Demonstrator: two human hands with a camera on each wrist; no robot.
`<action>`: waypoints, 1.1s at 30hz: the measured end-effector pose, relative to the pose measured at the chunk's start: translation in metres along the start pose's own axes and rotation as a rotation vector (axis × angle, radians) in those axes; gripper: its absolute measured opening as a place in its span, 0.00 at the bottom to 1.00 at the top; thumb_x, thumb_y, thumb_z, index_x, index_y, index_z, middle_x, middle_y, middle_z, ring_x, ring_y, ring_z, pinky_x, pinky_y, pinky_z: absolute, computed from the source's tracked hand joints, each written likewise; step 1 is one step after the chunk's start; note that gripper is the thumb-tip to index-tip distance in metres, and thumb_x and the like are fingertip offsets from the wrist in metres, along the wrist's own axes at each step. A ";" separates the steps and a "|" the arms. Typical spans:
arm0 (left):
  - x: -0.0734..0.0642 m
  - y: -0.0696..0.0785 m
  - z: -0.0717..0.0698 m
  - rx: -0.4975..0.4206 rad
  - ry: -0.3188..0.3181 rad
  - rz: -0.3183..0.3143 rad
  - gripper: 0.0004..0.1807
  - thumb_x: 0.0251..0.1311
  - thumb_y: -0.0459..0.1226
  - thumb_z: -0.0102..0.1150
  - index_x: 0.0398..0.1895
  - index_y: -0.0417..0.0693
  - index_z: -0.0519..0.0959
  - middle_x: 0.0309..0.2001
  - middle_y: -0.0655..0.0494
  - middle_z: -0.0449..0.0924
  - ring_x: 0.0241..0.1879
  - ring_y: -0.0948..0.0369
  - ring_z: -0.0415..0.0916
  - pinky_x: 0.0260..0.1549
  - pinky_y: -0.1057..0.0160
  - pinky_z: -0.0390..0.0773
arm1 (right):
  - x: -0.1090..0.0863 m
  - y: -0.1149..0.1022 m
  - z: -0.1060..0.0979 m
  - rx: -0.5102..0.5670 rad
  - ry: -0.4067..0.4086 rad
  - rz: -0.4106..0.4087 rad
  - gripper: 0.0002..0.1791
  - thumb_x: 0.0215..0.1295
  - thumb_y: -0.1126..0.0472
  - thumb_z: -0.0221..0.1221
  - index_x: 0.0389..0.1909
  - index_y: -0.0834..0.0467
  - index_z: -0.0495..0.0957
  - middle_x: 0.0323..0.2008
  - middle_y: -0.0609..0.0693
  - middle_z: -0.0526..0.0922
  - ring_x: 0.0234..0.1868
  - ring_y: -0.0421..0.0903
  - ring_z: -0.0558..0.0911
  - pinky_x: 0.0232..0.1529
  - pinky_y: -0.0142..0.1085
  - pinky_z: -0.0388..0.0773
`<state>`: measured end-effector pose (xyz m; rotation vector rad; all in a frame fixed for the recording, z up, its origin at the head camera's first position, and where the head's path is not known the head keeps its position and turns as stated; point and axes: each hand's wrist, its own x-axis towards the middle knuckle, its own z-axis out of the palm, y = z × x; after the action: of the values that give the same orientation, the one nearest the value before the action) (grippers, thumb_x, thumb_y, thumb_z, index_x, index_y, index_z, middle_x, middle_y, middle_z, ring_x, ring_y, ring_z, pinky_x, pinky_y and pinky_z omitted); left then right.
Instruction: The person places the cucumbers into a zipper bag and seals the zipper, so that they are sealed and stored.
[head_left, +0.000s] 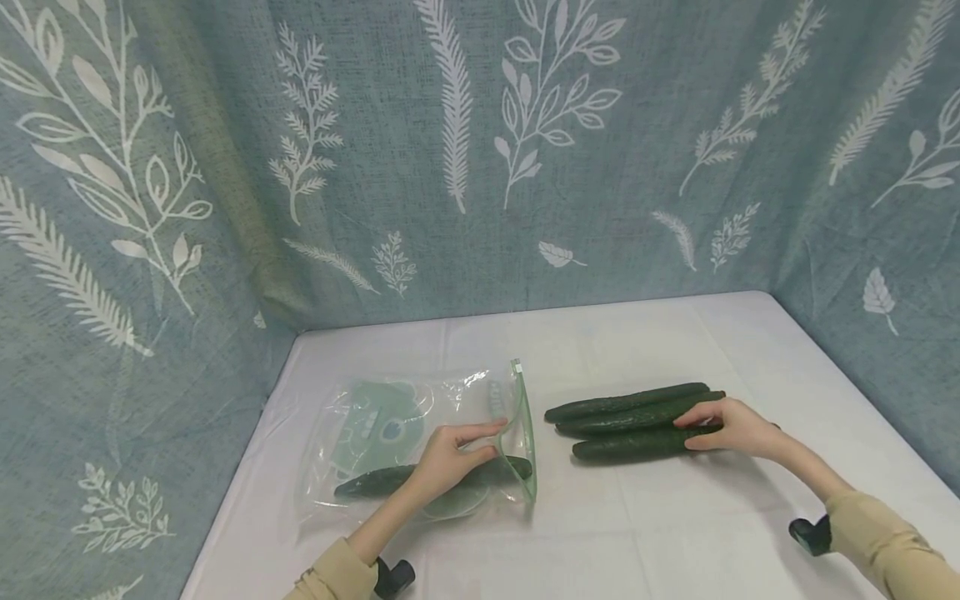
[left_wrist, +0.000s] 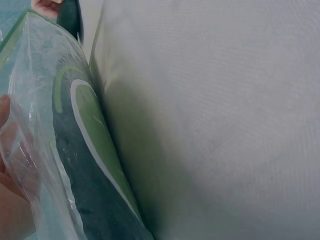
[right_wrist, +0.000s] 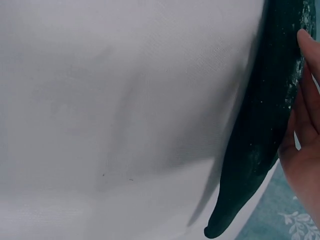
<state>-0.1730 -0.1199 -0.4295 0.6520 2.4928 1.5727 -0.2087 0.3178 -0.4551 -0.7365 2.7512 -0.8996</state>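
Observation:
A clear zip bag point(head_left: 465, 387) with a green zip edge lies on the left, its mouth spread apart toward the right. One cucumber point(head_left: 378, 481) is inside it along the near side, also seen through the plastic in the left wrist view point(left_wrist: 85, 165). My left hand point(head_left: 446, 457) pinches the bag's upper layer by the mouth. To the right, three cucumbers lie side by side. My right hand point(head_left: 738, 429) holds the nearest cucumber point(head_left: 626, 447) by its right end, thumb on the near side. In the right wrist view, that cucumber point(right_wrist: 260, 115) rests against the thumb and fingers.
Behind the held one lie the middle cucumber point(head_left: 637, 417) and the far cucumber point(head_left: 626, 402), close together. A white cloth point(head_left: 585, 533) covers the table. Blue-green patterned curtains point(head_left: 487, 250) stand at the back and both sides.

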 end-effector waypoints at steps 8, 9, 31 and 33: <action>0.000 0.000 0.000 -0.004 -0.010 0.004 0.19 0.55 0.31 0.62 0.52 0.37 0.78 0.57 0.46 0.77 0.60 0.47 0.72 0.61 0.46 0.70 | -0.003 0.000 0.004 0.002 0.021 -0.025 0.20 0.51 0.54 0.69 0.44 0.59 0.82 0.40 0.53 0.85 0.40 0.27 0.76 0.33 0.28 0.76; 0.000 0.000 -0.001 -0.004 -0.010 0.006 0.19 0.55 0.31 0.62 0.52 0.37 0.78 0.57 0.46 0.77 0.60 0.47 0.72 0.61 0.46 0.70 | -0.003 0.000 0.004 0.001 0.022 -0.028 0.20 0.51 0.54 0.70 0.44 0.59 0.82 0.40 0.52 0.84 0.40 0.27 0.76 0.32 0.28 0.75; 0.009 -0.036 0.006 0.007 0.012 0.015 0.19 0.55 0.38 0.64 0.52 0.49 0.80 0.57 0.55 0.78 0.61 0.53 0.73 0.61 0.50 0.72 | -0.016 0.007 0.017 -0.127 0.019 -0.007 0.24 0.44 0.51 0.73 0.44 0.56 0.83 0.43 0.53 0.85 0.44 0.54 0.82 0.42 0.38 0.83; 0.008 -0.035 0.006 0.006 0.011 0.012 0.19 0.55 0.36 0.64 0.52 0.48 0.80 0.57 0.54 0.78 0.61 0.52 0.72 0.61 0.50 0.71 | -0.016 0.007 0.017 -0.128 0.015 -0.006 0.24 0.45 0.52 0.72 0.44 0.56 0.83 0.43 0.53 0.85 0.45 0.54 0.82 0.42 0.38 0.83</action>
<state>-0.1888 -0.1246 -0.4617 0.6614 2.5076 1.5773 -0.1929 0.3219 -0.4734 -0.7614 2.8423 -0.7380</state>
